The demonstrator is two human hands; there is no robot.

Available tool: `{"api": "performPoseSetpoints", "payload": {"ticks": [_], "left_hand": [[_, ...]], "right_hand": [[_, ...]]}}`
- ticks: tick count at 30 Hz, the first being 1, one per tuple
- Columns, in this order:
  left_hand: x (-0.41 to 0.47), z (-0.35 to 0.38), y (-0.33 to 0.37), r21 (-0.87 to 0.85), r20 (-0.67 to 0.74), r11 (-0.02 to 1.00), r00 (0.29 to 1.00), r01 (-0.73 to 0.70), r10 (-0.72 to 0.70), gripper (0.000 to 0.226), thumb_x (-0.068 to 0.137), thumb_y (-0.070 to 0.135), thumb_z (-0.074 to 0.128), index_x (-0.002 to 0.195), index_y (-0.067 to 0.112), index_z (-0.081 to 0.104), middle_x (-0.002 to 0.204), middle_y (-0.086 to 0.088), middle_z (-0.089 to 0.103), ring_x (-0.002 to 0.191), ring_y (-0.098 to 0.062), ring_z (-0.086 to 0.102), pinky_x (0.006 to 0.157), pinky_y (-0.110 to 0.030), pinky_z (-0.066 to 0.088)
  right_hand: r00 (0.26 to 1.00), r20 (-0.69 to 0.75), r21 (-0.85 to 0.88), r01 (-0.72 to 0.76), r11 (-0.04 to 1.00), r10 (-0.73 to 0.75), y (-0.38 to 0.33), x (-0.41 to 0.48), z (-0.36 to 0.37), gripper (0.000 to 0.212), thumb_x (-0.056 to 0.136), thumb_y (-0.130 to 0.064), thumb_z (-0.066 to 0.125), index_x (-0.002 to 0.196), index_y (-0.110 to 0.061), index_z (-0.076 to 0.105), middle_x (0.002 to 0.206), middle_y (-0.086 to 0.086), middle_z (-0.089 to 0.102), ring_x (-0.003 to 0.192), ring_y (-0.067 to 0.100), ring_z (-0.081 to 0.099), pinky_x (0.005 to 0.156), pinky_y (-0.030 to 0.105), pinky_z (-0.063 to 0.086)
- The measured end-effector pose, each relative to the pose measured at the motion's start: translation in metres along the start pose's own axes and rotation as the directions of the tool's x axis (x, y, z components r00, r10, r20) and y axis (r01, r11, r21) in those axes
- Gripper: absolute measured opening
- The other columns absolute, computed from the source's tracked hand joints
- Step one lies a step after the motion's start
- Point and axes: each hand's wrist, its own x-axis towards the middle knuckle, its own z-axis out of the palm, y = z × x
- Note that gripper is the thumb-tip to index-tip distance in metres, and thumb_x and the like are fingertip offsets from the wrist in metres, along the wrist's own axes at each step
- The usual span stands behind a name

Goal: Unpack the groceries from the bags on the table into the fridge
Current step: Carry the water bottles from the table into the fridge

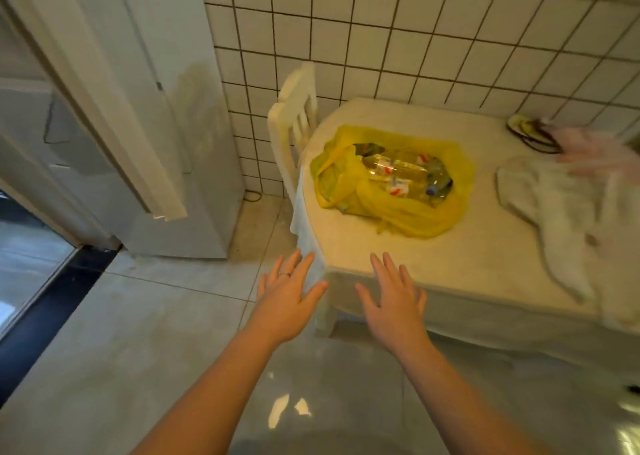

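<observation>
Reaching with left hand (289, 297) and right hand (394, 304) spread, empty; could snag yellow bag (401, 214), rolling bottles (398, 170) off desk (433, 267).

no readable text anywhere, red-and-white labels (398, 188) on clear bottles (405, 174) in yellow bag (412, 224), too blurred to read
</observation>
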Motion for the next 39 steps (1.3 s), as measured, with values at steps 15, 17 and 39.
{"api": "performPoseSetpoints", "payload": {"ticks": [15,17,39], "left_hand": [[0.133,0.037,0.101,0.026,0.057,0.992,0.991,-0.126,0.124,0.063,0.098,0.065,0.031,0.155,0.038,0.023,0.167,0.006,0.010,0.154,-0.019,0.004,0.124,-0.045,0.010],[0.160,0.036,0.106,0.002,0.035,0.990,0.990,-0.139,0.139,0.060,0.100,0.061,0.035,0.154,0.035,0.029,0.166,0.004,0.017,0.153,-0.019,0.009,0.123,-0.042,0.012],[0.400,0.022,0.149,0.342,0.304,0.878,0.923,-0.336,0.235,0.059,0.091,0.045,0.064,0.142,0.022,0.046,0.143,-0.002,0.052,0.126,-0.024,0.053,0.100,-0.039,0.048]], "right_hand": [[0.989,-0.085,0.057,-0.115,0.992,0.120,0.096,0.096,-0.056,0.064,0.099,-0.053,0.044,0.156,-0.035,0.022,0.165,-0.011,0.014,0.152,0.022,0.011,0.120,0.051,0.012],[0.986,-0.105,0.078,-0.120,0.990,0.128,0.099,0.117,-0.060,0.064,0.098,-0.053,0.046,0.155,-0.034,0.025,0.164,-0.009,0.018,0.152,0.021,0.015,0.120,0.050,0.015],[0.921,-0.072,0.084,-0.376,0.923,0.382,0.117,0.337,-0.101,0.069,0.096,-0.046,0.054,0.152,-0.019,0.024,0.149,0.010,0.040,0.126,0.032,0.051,0.094,0.045,0.050]]}}
